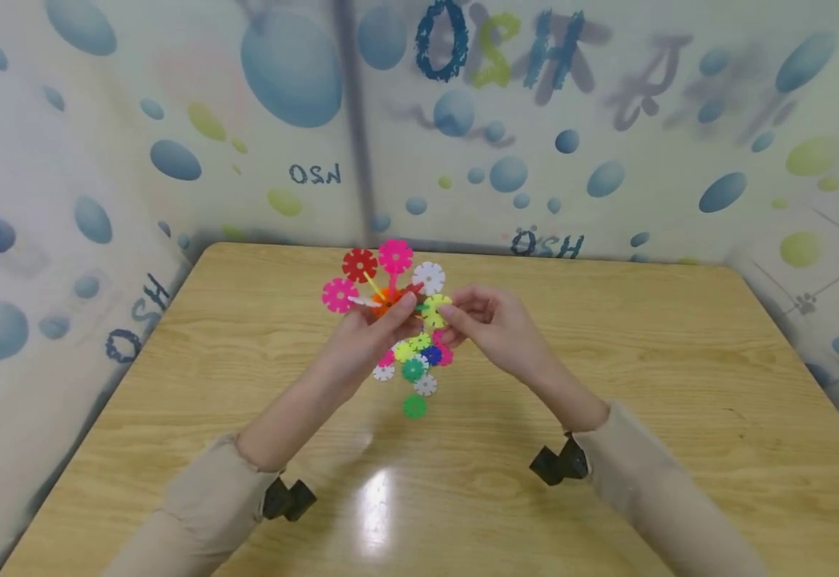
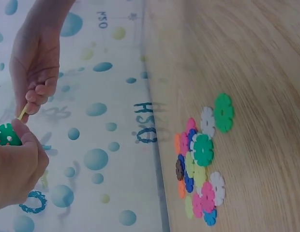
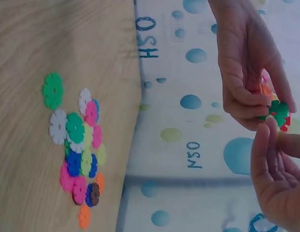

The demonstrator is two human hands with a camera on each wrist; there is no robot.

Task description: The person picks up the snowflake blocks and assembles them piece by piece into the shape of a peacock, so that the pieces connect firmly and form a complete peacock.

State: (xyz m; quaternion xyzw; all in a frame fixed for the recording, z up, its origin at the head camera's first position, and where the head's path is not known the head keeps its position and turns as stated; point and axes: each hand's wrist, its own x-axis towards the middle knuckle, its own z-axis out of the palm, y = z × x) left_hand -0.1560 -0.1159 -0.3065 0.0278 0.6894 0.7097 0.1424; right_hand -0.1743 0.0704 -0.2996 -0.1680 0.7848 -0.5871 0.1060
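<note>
1. Left hand (image 1: 365,340): grasping, thumb laid over the near side of a many-coloured assembly of flat, notched plastic discs (image 1: 385,301). Held up off the table, toward the far edge, about midway between left and right edges.
2. Assembly: orange at the middle, edge-on discs running out like spokes. At their ends, a red notched disc (image 1: 360,265), two bright pink notched discs (image 1: 396,256) and a white notched disc (image 1: 429,277).
3. Right hand (image 1: 498,330): pinching a yellow notched plastic disc (image 1: 433,311) between thumb and fingers, at the assembly's right side. Left wrist view has this disc edge-on, close against a green notched disc (image 2: 8,135) by the left thumb. Cannot tell whether the slots are engaged.
4. Wooden tabletop, pale grain (image 1: 664,361): loose pile of notched plastic discs (image 1: 405,351) below the hands, nearer the far edge, roughly midway across. Pink, white, yellow, blue, green; orange and brown also, per both wrist views. Several overlap.
5. Pile's end farthest from the far edge: a flat green disc (image 1: 415,406), just beside a white one.
6. Both sleeves beige (image 1: 635,449); small black blocks (image 1: 289,500) at the cuffs.
7. Beyond the far edge: pale wall (image 1: 224,192), blue and yellow-green spots, lettering.
</note>
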